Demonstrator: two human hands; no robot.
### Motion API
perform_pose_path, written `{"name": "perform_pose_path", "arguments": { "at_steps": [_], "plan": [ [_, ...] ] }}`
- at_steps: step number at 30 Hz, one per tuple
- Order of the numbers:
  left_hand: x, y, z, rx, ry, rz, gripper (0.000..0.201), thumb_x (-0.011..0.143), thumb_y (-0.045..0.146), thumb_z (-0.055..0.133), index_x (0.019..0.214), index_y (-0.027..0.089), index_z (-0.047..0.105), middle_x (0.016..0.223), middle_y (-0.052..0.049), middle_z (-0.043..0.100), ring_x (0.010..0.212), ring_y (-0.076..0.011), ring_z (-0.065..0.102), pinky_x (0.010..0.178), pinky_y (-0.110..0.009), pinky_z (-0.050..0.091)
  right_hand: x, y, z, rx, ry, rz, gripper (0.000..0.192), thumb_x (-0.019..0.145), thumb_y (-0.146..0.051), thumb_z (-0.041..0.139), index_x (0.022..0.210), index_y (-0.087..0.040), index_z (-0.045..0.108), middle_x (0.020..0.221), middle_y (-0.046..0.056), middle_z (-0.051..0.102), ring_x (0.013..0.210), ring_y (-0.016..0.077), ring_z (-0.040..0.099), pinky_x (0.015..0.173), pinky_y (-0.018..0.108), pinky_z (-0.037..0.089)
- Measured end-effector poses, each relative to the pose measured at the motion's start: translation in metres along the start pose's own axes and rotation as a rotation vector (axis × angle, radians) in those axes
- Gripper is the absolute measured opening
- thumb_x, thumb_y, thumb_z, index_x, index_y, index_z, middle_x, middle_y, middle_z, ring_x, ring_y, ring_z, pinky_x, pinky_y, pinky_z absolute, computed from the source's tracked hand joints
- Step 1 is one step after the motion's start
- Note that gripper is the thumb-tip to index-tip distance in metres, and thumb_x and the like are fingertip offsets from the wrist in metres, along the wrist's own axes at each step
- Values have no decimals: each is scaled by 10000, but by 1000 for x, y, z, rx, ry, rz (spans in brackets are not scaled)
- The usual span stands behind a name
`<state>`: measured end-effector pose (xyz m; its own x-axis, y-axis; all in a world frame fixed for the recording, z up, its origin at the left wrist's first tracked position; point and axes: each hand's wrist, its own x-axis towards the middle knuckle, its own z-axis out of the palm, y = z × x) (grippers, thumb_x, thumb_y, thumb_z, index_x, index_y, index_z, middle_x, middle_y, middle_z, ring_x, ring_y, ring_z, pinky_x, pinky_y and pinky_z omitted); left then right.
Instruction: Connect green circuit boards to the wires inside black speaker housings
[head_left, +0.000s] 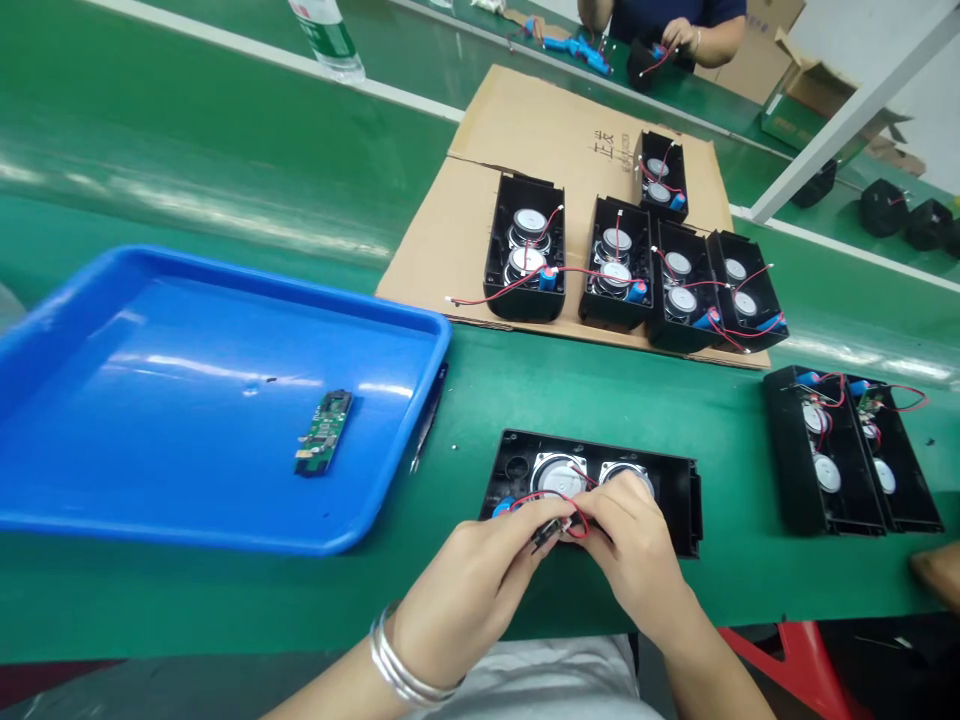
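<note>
Tightly between pinched hands (474,572) (634,545): circuit board (545,534), wires (586,522), at near edge of speaker housing (675,500).

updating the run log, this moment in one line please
left hand: holding small board | right hand: at red wire | beneath: black speaker housing

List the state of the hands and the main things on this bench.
Left hand, pinching a board
Right hand, at red wires, grip unclear
Near housing, open, speakers inside
Tray, upright, holding another board
Cardboard, flat, under five open housings
Right-hand housings, open, side by side
Thin tool, lying beside the tray
Bottle, upright, top out of view
</note>
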<state>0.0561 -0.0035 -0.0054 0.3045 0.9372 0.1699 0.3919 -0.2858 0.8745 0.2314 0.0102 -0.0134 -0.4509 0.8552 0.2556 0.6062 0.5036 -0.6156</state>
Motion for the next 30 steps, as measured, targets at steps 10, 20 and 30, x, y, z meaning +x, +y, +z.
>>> {"name": "perform_pose_path", "arguments": {
  "at_steps": [10,20,30],
  "plan": [
    [-11,-3,-3,-116,90,-259,162,818,302,566,974,258,567,666,63,710,477,-116,642,434,-164,492,18,-1,-8,209,-39,240,252,941,-241,452,1167,-195,553,1039,69,642,932,191,582,826,345,485],
    [-7,5,13,-81,267,-222,117,802,281,590,899,230,548,715,47,712,552,-115,674,456,-151,516,-4,8,-15,180,160,170,130,911,-130,495,901,-199,606,836,9,631,792,141,529,703,269,435],
    [2,1,19,174,177,-18,166,885,205,481,1046,218,519,786,38,718,461,-80,628,479,-152,512,-11,-1,-5,-227,16,4,237,970,-170,373,843,-160,573,758,18,526,708,150,430,655,303,300]
  ]
}}
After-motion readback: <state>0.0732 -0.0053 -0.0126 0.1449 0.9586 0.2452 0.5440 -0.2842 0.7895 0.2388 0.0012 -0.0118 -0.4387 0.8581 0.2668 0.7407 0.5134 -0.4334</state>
